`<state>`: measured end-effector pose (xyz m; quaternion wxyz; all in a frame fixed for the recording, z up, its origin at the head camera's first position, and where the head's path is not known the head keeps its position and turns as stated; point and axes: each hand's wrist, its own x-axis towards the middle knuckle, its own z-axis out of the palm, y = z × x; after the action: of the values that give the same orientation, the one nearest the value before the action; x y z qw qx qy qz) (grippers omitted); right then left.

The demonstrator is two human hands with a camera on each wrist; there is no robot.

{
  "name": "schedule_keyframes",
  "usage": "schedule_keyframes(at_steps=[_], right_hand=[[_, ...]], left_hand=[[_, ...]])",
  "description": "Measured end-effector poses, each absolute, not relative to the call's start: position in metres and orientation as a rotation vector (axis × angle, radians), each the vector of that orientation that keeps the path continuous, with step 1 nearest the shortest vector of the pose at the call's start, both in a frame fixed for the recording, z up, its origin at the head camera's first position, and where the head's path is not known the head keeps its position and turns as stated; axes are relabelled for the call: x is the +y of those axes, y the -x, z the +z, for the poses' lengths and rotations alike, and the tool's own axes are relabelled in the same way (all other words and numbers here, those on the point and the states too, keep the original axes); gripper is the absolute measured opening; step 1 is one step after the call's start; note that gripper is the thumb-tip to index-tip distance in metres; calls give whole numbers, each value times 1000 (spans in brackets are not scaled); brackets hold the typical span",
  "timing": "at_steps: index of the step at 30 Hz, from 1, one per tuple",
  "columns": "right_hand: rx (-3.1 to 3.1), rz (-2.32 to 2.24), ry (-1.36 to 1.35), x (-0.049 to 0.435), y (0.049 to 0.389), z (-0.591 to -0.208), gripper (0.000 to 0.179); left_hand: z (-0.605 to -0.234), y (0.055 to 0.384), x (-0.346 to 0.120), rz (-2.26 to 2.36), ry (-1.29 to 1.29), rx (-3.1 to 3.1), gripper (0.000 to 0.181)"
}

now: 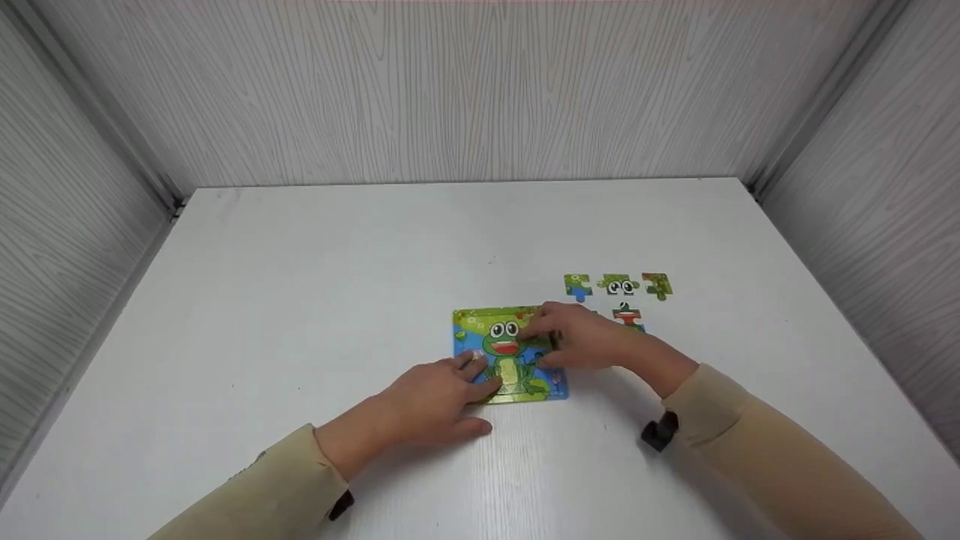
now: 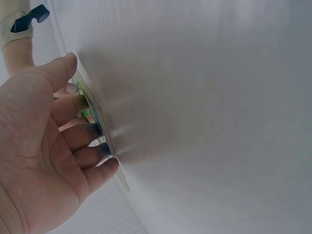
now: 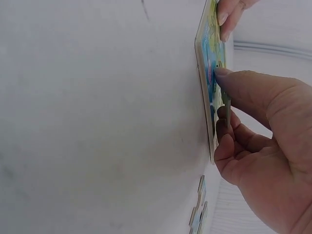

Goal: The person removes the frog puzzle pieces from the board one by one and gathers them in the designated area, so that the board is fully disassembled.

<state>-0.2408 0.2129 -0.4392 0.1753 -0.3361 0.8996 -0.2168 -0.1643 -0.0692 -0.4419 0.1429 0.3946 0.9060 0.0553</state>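
Note:
A square frog jigsaw puzzle board (image 1: 556, 391) lies flat on the white table. My left hand (image 1: 442, 396) rests on its left side, fingertips on the picture and thumb off the near edge. In the left wrist view the fingers reach out loosely over the board's edge. Over the board's right side, my right hand (image 1: 592, 337) pinches a thin puzzle piece (image 3: 227, 106) between thumb and fingers. That piece stands on edge close over the board in the right wrist view, and is mostly hidden by the hand from above.
Right of the board lie loose puzzle pieces: a green-and-blue one (image 1: 577, 285), one with frog eyes (image 1: 619, 286), a brownish-green one (image 1: 658, 284) and one with a red mouth (image 1: 627, 315), partly behind the right hand. Pale wood-grain walls (image 1: 450, 90) enclose the table.

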Motion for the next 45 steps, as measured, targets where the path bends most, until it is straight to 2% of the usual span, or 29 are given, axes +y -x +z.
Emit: schedule_keyframes(at_steps=[13,27,38,45], right_hand=[[2630,-823,925,237,239,-426,47],[2737,-966,813,298,242,-414,46],[2827,-948,588,349,242,-415,47],[2837,-955,546,372,241,-419,51]], left_hand=[[-442,163,-69,184,-1111,2618,64],[-443,163,-70,174,-1110,2613,65],[-443,163,-69,176,-1100,2616,66],[-444,164,-70,188,-1107,2621,65]])
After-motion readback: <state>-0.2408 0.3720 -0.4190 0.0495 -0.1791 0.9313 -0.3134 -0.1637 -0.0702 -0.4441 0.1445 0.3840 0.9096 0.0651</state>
